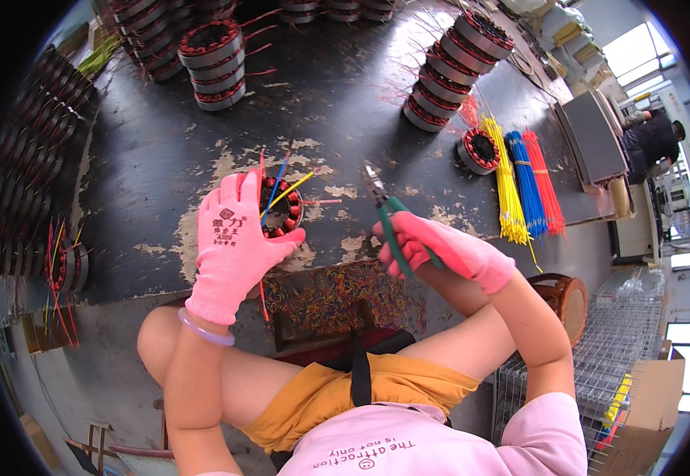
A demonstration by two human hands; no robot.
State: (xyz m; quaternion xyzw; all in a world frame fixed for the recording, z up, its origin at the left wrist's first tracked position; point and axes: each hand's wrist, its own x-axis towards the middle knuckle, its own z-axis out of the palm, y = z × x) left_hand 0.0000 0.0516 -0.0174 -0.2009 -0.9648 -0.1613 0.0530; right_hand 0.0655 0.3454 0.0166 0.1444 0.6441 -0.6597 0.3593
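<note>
My left hand [230, 226], in a pink glove, grips a round motor stator [296, 208] from its left side. The thumb lies along the near rim, and the fingertips reach toward the far side. Dark red windings line the stator's inside. A blue wire [274, 188] and a yellow wire [293, 190] stick up from it, and red wires poke out around it. To the right, my pink-gloved right hand [448, 250] is closed on green-handled pliers [389, 208]. Their metal jaws point away from me, apart from the stator. The glove hides part of the handles.
Stator stacks stand at the far left [214, 67] and far right [456, 67], with more along the left side. One single stator [478, 151] sits beside yellow [506, 186], blue [522, 178] and red [543, 178] wire bundles. A wire cage [575, 357] stands right, and a person [653, 143] is beyond.
</note>
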